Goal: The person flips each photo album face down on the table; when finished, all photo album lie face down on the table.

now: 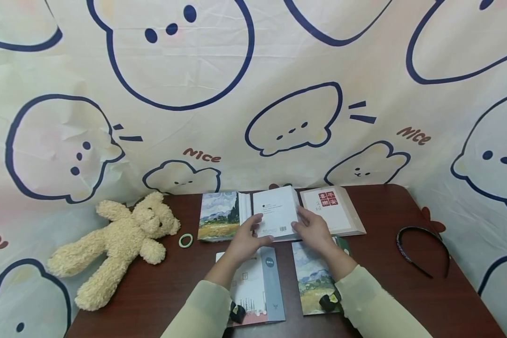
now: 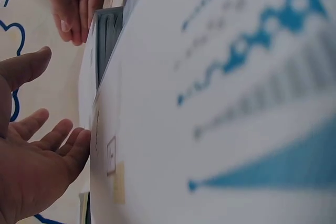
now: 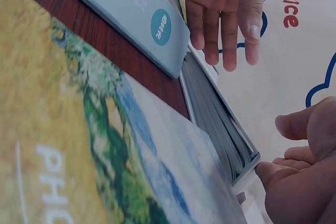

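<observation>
A thick white book (image 1: pixel 274 211) with small print and a barcode lies in the middle of the back row, its grey page edges (image 3: pixel 215 119) showing in the right wrist view. My left hand (image 1: pixel 247 239) is at its left edge, fingers loosely extended and thumb apart in the left wrist view. At the opposite edge is my right hand (image 1: pixel 314 230), where its fingers (image 3: pixel 268 174) touch or nearly touch a corner of the book. Neither thumb closes on it. The landscape-painted book (image 1: pixel 219 213) and a cream book with red characters (image 1: pixel 331 209) flank it.
Nearer me on the brown table (image 1: pixel 173 291) lie a pale book with a blue-grey strip (image 1: pixel 274 286) and another landscape-painted book (image 1: pixel 312 281), partly under my forearms. A plush bear (image 1: pixel 126 239) and green ring (image 1: pixel 186 241) are left; a dark headband (image 1: pixel 422 230) is right.
</observation>
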